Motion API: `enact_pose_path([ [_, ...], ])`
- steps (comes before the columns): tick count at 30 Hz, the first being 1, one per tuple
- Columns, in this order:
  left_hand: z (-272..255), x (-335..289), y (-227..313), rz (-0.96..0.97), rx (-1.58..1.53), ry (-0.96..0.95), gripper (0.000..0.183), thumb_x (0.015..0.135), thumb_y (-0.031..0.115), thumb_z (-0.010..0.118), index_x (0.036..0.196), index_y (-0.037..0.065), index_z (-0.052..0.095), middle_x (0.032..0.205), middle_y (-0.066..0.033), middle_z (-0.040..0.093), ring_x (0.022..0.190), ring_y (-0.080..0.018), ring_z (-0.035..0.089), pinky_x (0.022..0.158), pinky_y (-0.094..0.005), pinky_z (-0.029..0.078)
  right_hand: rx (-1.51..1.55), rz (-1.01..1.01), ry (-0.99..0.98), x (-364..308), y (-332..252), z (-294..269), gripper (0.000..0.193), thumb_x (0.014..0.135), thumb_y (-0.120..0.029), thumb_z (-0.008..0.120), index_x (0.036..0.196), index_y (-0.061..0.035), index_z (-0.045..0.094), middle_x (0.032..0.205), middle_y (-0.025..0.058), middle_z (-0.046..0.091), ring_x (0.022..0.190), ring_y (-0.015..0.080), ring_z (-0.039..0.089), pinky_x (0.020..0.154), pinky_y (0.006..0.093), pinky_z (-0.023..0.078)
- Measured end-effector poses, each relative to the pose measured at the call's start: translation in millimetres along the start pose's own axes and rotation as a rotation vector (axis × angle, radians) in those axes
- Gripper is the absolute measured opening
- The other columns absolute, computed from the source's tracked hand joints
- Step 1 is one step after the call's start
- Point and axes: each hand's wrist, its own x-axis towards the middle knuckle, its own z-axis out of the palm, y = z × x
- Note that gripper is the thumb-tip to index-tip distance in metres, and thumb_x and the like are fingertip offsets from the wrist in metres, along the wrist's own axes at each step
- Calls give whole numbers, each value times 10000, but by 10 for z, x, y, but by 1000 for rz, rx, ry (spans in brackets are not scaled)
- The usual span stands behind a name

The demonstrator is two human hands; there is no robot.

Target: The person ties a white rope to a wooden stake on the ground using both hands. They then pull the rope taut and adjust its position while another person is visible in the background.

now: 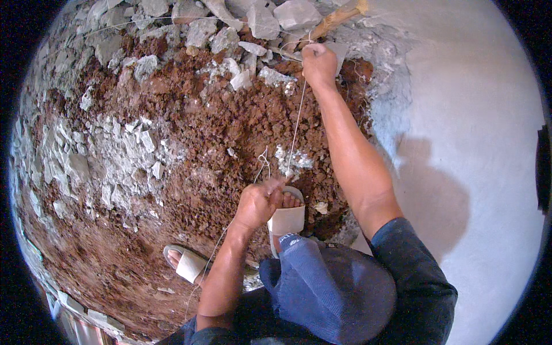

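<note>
I see the left hand [256,206] clamped on the string [296,123], the right hand [319,63] pinching it too, beside a wooden stick [334,22]; it's running straight between them above reddish soil [218,129]!

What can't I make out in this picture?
All in the head view:
String inside the grip of the right hand: hidden by that hand.
Fingertips of the left hand: blurred.
Left sandal's heel end: hidden behind the left forearm.
Dark object far right: cut off by the lens edge, kind unclear.
</note>
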Motion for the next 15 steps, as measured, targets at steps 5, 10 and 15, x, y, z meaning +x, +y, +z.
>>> enact_pose_path([
  [5, 104, 16, 6, -59, 65, 27, 245, 875, 95, 559, 1103, 72, 645, 981, -165, 665, 850, -325, 664, 741, -367, 531, -10, 42, 45, 29, 28, -52, 233, 805, -214, 569, 861, -24, 690, 832, 197, 673, 803, 357, 649, 752, 422, 492],
  [10, 146, 55, 11, 12, 91, 81, 235, 880, 104, 551, 1091, 66, 646, 991, -160, 663, 851, -331, 662, 743, -376, 530, -99, 20, 73, 75, 23, -174, 242, 814, -219, 571, 885, -18, 685, 860, 189, 677, 828, 351, 649, 767, 418, 490],
  [15, 92, -4, -42, -21, 15, 103, 236, 881, 106, 548, 1093, 65, 642, 999, -162, 661, 856, -331, 661, 751, -383, 528, -93, -104, 11, 25, 31, -154, 238, 827, -219, 569, 877, -19, 686, 865, 186, 675, 828, 345, 650, 759, 416, 491],
])
